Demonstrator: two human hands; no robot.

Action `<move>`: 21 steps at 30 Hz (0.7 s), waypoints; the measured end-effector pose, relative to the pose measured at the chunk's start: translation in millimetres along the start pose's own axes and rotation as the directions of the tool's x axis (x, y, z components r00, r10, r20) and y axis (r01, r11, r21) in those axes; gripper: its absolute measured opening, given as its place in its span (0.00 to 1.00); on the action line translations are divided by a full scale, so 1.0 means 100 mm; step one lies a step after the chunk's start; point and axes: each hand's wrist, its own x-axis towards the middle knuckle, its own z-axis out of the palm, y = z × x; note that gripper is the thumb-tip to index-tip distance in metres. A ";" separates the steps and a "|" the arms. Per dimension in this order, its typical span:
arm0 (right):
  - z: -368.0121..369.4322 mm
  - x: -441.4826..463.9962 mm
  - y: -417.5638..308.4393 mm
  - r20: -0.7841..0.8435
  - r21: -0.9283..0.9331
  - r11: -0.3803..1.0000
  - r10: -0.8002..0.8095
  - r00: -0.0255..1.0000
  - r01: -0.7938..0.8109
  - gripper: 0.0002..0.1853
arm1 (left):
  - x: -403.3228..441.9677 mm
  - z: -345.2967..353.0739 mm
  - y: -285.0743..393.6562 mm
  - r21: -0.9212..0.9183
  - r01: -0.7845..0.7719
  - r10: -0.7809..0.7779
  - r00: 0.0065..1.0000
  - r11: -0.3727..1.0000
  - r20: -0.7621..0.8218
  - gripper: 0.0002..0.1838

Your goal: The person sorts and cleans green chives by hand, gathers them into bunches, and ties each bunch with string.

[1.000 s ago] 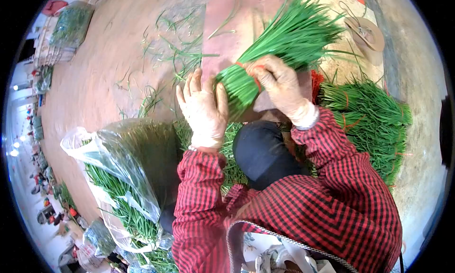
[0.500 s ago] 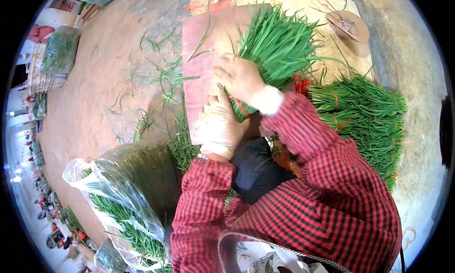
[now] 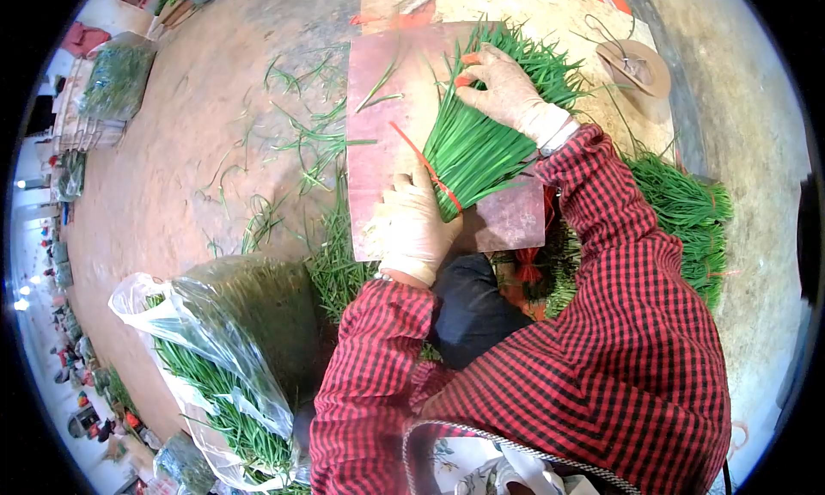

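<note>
A bunch of garlic chives lies slanted on a reddish board, its leaf tips pointing up and away. Around its lower end runs a red tie, one end sticking out to the upper left. My left hand, in a pale glove, is closed around the bottom of the bunch. Over the upper leaves is my right hand, also gloved, with orange coverings on its fingertips. Its thumb and forefinger are curved and apart, with green leaves showing between them.
Tied chive bunches are stacked at the right. A brown hat-like item lies at the upper right. Loose stalks litter the floor left of the board. A plastic bag of chives stands at the lower left.
My right hand has moved from the lower stems up and right onto the leaves. The red tie's end now sticks out plainly. My left hand remains at the bottom of the bunch.
</note>
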 end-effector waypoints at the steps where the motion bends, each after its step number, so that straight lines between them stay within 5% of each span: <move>1: 0.03 0.01 -0.04 -0.035 0.006 0.999 -0.033 0.999 0.033 0.17 | 0.00 0.00 0.00 -0.001 0.005 -0.005 1.000 1.000 -0.001 0.49; 2: 0.01 0.05 -0.05 0.158 0.044 0.999 0.020 0.987 -0.028 0.19 | 0.00 -0.01 0.01 0.001 0.011 -0.011 1.000 1.000 0.009 0.49; 5: -0.07 0.09 -0.23 0.353 0.045 0.993 0.085 0.932 -0.108 0.19 | 0.00 -0.01 0.00 -0.009 0.013 -0.012 1.000 1.000 0.014 0.49; 10: 0.03 0.06 -0.14 0.307 0.144 0.987 0.031 0.951 -0.078 0.19 | 0.00 -0.03 0.00 -0.035 0.006 -0.006 1.000 0.999 -0.005 0.51; 12: -0.02 0.03 -0.10 0.324 0.283 0.959 -0.109 0.940 0.013 0.16 | 0.00 0.00 -0.04 -0.084 -0.019 0.016 0.999 0.996 -0.037 0.52; 15: -0.19 0.00 -0.07 0.346 0.288 0.957 -0.066 0.936 -0.039 0.14 | 0.01 0.00 -0.05 -0.096 -0.032 0.029 0.999 0.995 -0.037 0.53; 21: -0.26 0.01 -0.10 0.266 -0.110 0.982 -0.121 0.956 0.155 0.14 | -0.01 -0.02 -0.06 -0.124 -0.021 0.018 1.000 0.992 -0.024 0.56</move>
